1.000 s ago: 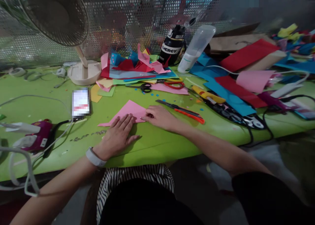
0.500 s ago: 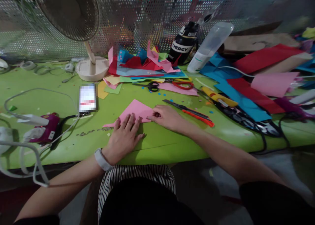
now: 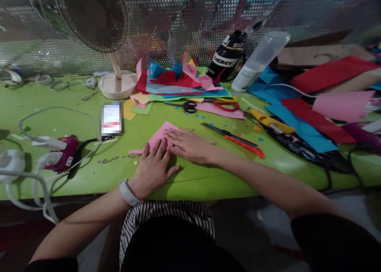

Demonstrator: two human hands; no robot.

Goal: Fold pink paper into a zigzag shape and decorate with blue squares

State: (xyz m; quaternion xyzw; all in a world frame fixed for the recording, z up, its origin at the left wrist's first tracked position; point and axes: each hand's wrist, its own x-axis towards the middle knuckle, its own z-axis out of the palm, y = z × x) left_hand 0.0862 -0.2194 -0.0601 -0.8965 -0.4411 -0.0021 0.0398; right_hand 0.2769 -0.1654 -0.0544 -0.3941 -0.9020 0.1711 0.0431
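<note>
The pink paper lies flat on the green surface, beneath both hands' fingers. The left hand's fingers are spread over its near edge; the right hand's fingers, extended and slightly apart, cover its right part, left of the orange cutter.

The black top has black sleeves; the left wristband is pale grey, the bottoms striped (black and white).

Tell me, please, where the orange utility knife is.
In the head view, the orange utility knife lies on the green table, right of the right hand.
</note>
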